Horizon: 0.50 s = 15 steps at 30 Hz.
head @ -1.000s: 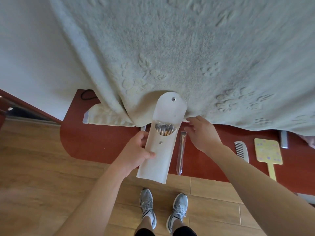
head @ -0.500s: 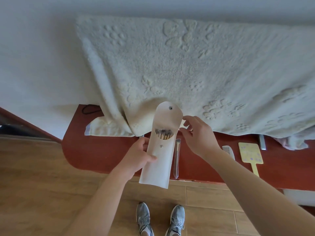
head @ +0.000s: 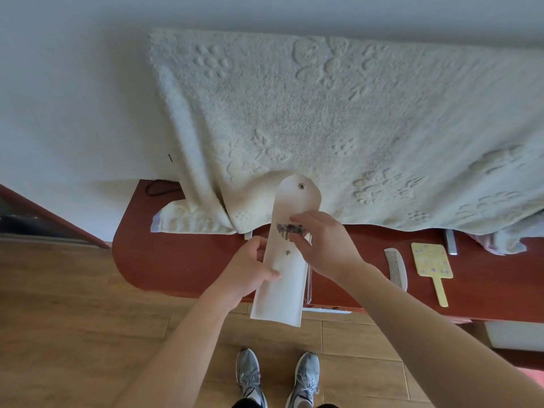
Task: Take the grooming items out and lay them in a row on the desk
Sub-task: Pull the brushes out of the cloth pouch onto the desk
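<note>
My left hand (head: 250,267) grips a long white pouch (head: 282,290) by its left edge, holding it upright above the red-brown desk (head: 176,260). The pouch's snap flap is open and several thin tools (head: 290,231) show in its mouth. My right hand (head: 323,245) is at the mouth, its fingertips curled onto the tool ends. A clear-wrapped tool (head: 308,287) lies on the desk just behind the pouch, mostly hidden. A white comb (head: 397,267) and a yellow hand mirror (head: 432,265) lie side by side on the desk to the right.
A cream towel (head: 323,128) with paw prints hangs down over the back of the desk. A grey metal item (head: 451,245) pokes out from under it at the right. A black cable (head: 159,187) lies at the desk's back left. Wooden floor and my shoes are below.
My right hand moved left from the pouch's right side to its open mouth and now touches the tools. The left hand keeps holding the pouch.
</note>
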### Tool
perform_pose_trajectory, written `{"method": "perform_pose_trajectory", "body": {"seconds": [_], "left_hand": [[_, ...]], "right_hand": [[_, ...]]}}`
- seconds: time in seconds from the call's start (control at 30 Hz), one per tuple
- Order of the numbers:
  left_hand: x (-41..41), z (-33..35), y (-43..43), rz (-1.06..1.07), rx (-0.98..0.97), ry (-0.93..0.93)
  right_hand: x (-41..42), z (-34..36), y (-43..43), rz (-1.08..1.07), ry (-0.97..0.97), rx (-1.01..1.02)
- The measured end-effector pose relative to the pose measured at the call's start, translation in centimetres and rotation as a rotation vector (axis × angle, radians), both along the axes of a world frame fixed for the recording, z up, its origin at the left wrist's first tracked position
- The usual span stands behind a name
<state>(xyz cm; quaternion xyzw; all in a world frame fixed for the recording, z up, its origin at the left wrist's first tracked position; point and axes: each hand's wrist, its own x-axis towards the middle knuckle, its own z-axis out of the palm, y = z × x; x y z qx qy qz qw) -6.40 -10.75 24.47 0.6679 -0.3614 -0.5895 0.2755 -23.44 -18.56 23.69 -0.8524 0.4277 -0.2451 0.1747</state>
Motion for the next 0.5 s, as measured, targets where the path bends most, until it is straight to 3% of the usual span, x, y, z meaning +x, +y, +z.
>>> {"method": "perform_pose_trajectory", "body": {"seconds": [0.5], "left_hand": [[1.2, -0.4, -0.1, -0.051, 0.001, 0.004]], "right_hand": [[1.3, 0.4, -1.4, 0.048, 0.006, 0.039]]}}
